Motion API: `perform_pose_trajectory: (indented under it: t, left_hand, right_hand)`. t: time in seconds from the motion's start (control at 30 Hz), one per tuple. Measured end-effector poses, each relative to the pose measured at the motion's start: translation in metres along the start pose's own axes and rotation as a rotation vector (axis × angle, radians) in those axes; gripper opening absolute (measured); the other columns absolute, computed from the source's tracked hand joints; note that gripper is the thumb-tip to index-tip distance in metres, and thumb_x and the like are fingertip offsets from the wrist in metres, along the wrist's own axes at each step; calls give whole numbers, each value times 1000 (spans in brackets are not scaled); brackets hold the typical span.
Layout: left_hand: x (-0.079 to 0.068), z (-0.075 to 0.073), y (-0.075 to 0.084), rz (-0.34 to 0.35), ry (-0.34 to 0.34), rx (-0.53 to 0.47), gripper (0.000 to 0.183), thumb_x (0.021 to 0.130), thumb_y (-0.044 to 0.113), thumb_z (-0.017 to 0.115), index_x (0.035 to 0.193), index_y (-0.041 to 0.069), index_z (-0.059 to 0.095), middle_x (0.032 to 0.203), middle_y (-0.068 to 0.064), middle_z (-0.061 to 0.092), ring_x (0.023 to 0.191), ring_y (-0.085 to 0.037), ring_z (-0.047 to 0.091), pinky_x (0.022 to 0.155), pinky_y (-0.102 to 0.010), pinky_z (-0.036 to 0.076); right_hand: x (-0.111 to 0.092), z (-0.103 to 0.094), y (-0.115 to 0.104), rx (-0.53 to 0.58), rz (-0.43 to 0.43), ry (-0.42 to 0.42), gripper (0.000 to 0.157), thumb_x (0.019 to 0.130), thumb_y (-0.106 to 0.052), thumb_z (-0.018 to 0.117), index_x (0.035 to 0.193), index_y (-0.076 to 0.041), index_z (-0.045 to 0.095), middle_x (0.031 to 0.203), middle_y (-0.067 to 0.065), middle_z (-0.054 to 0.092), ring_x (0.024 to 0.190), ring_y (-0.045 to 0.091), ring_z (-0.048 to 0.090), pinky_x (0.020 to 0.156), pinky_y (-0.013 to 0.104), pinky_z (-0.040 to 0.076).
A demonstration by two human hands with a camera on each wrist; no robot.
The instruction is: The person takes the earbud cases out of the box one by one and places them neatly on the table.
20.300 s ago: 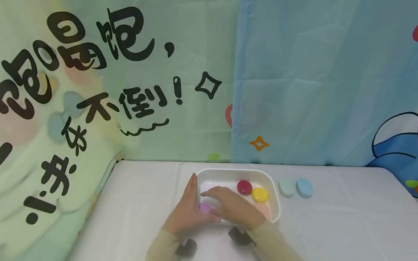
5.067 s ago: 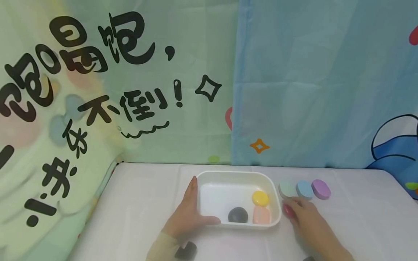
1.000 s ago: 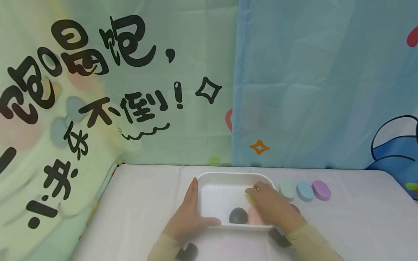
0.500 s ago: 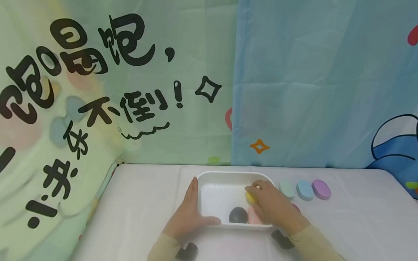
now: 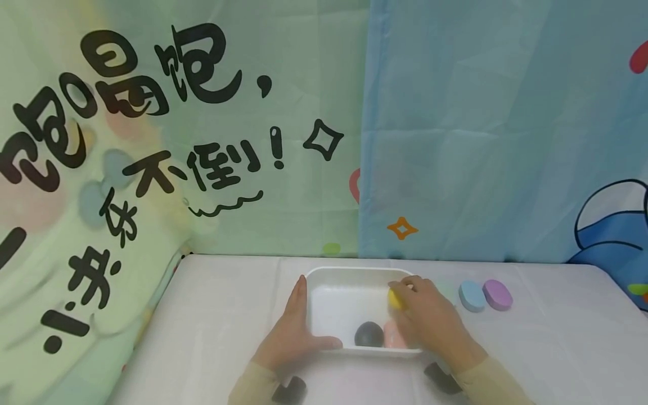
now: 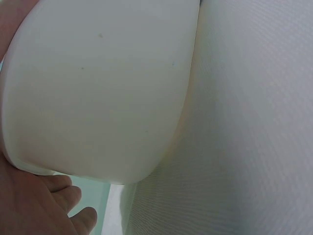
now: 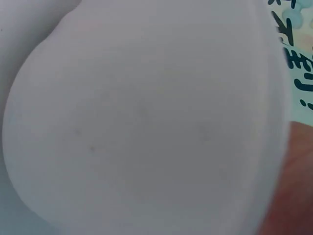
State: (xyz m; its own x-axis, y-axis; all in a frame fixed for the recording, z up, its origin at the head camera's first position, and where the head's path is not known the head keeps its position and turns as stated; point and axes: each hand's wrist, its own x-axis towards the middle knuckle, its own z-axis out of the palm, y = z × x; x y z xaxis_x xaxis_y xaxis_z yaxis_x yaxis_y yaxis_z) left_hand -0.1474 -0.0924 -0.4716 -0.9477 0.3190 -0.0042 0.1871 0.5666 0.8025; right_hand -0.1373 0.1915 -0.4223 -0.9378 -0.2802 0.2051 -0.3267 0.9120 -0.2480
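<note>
In the head view, the left hand (image 5: 291, 329) rests along the left end of a white rectangular tray (image 5: 349, 271), its fingers straight and its thumb along the front rim. The right hand (image 5: 432, 315) pinches a yellow rounded piece (image 5: 396, 300) over the tray's right end. A dark grey rounded piece (image 5: 369, 334) and a pink piece (image 5: 394, 334) lie at the tray's front right, the pink one partly behind the right hand. The tray's outer wall (image 6: 98, 98) fills much of the left wrist view. The right wrist view shows mostly tray wall (image 7: 146, 112).
Right of the tray, a light blue rounded piece (image 5: 472, 296) and a purple one (image 5: 498, 295) lie on the white tabletop (image 5: 547, 337). A pale green piece (image 5: 448, 288) is partly covered by the right hand. A printed cloth (image 5: 486, 129) hangs behind the table.
Over the span, the purple and red pieces left the tray for the table's right side; the red is now hidden. Lately, the right hand took the yellow piece and shifted it slightly right.
</note>
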Motion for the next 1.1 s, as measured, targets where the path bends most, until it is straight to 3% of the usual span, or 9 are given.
perform_pose_trajectory:
  t: [0.57,0.8,1.1]
  left_hand:
    - [-1,-1,3,-5,-14,8,138,69,55,87,161,7,-4,169,-11,-2,154,-23,2,121,-48,19]
    - [-1,-1,3,0,-12,6,138,69,55,87,161,6,-3,169,-11,-2,154,-24,3,121,-48,19]
    - [-1,0,2,-8,-8,4,138,69,56,87,161,6,-3,169,-11,-1,154,-25,3,121,-49,20]
  right_hand:
    - [-14,-13,6,-6,-27,104,45,80,-5,79,123,-2,66,119,22,61,104,42,59,87,53,54]
    - [-20,-21,10,9,54,68,46,83,-7,78,127,-1,65,122,21,59,109,43,56,91,57,52]
    - [-28,-29,17,3,77,87,44,84,-8,77,126,0,65,120,22,60,106,41,58,88,56,53]
